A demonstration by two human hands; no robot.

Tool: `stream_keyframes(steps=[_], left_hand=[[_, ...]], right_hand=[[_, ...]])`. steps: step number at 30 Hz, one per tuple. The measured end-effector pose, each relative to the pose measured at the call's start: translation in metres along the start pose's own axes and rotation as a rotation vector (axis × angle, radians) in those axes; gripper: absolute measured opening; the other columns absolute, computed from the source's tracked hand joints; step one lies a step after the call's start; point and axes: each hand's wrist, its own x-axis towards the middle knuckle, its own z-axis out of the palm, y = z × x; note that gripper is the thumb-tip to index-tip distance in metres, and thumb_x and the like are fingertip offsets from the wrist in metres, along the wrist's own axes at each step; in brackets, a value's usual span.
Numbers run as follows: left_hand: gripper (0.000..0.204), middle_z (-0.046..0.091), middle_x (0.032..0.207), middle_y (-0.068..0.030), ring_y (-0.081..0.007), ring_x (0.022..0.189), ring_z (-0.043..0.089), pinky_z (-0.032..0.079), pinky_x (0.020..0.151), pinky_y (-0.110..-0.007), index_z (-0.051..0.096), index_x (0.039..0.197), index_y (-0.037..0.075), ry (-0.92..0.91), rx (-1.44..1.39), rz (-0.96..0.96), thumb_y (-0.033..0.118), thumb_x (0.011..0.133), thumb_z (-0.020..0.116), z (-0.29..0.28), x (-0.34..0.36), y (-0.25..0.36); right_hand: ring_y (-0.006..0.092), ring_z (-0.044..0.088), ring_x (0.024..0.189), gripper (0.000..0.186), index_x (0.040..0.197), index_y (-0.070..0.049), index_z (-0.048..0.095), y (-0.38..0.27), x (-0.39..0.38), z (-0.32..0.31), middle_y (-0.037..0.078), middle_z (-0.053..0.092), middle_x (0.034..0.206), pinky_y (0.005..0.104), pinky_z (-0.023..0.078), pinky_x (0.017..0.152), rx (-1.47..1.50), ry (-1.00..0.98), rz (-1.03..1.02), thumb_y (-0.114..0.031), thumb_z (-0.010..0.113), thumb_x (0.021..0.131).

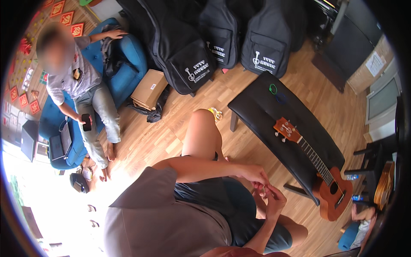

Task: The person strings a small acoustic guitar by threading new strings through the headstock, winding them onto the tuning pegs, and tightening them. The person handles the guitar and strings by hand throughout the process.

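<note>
My left hand [253, 174] and my right hand [275, 202] meet above my lap, fingertips together. Both are closed in a pinch, and whatever sits between the fingers is too small to make out. To their right, a brown ukulele [326, 206] lies face up on a black padded bench [259, 113], its headstock pointing to the far side. Beyond the headstock rest a green coil of string [273, 89] and a dark blue coil [280, 99]. Neither hand touches the ukulele or the bench.
Black instrument bags [182, 55] stand at the back beside a cardboard box [149, 89]. On a blue sofa [130, 55] at the left, another person [79, 81] holds a phone [86, 123]. A second wooden instrument [383, 185] is at the right edge, near another person's arm.
</note>
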Motion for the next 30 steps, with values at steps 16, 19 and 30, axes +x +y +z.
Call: stream_keyframes(steps=[16, 19, 30], left_hand=[[0.029, 0.073, 0.076, -0.0037, -0.0124, 0.069, 0.068, 0.054, 0.065, -0.029, 0.076, 0.106, 0.003, 0.029, 0.287, 0.118, 0.027, 0.1, 0.06, -0.007, 0.008, -0.024], [0.028, 0.073, 0.075, -0.0036, -0.0131, 0.069, 0.068, 0.053, 0.064, -0.029, 0.076, 0.105, 0.004, 0.015, 0.324, 0.136, 0.025, 0.1, 0.059, -0.008, 0.006, -0.023], [0.026, 0.072, 0.074, -0.009, -0.023, 0.07, 0.069, 0.051, 0.066, -0.037, 0.074, 0.101, 0.005, 0.072, 0.573, 0.275, 0.023, 0.097, 0.056, 0.001, -0.003, -0.011]], right_hand=[[0.0182, 0.071, 0.085, 0.027, 0.117, 0.007, 0.067, -0.001, -0.005, 0.0, 0.015, 0.072, 0.106, 0.0302, 0.063, 0.073, 0.148, -0.18, 0.193, 0.006, 0.067, 0.09], [0.0189, 0.071, 0.087, 0.027, 0.118, 0.006, 0.067, 0.001, -0.005, -0.001, 0.015, 0.071, 0.107, 0.0307, 0.064, 0.074, 0.214, -0.185, 0.219, 0.006, 0.066, 0.091], [0.0184, 0.071, 0.086, 0.028, 0.117, 0.003, 0.064, 0.003, -0.003, -0.006, 0.013, 0.072, 0.106, 0.0309, 0.064, 0.072, 0.294, -0.209, 0.225, -0.001, 0.071, 0.091]])
